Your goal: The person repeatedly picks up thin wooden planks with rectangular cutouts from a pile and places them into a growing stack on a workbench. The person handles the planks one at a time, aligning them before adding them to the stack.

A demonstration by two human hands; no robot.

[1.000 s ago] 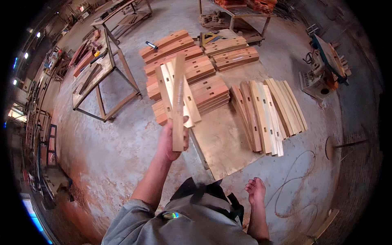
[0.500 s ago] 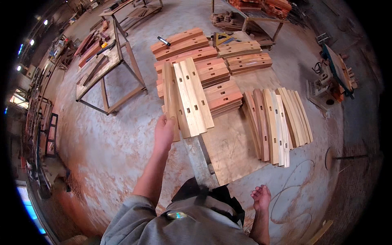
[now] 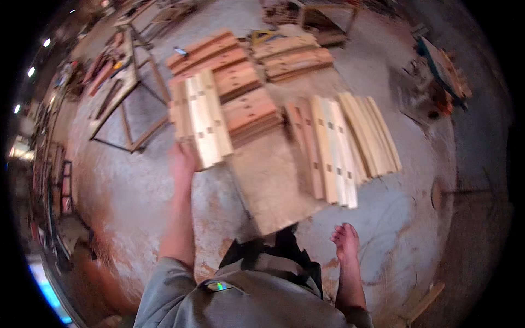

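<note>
My left hand (image 3: 183, 161) reaches forward and is on the near left end of a group of pale wooden slats (image 3: 201, 117) with small slots. These slats lie flat across a stack of reddish boards (image 3: 246, 109). The picture is blurred, so the fingers are not sharp, but they appear closed on the outer slat's end. My right hand (image 3: 345, 240) hangs low at my side above the floor, holding nothing, fingers loosely apart.
A flat board (image 3: 273, 180) lies on the floor in front of me. To its right is a fan of pale and reddish slats (image 3: 342, 142). More board stacks (image 3: 292, 54) lie farther off, a metal frame stand (image 3: 128, 104) at the left, a machine (image 3: 437, 71) at the right.
A second ago my left hand held a slat upright in the air. It has since laid it flat with the other pale slats on the stack, and the hand stays at its near end.
</note>
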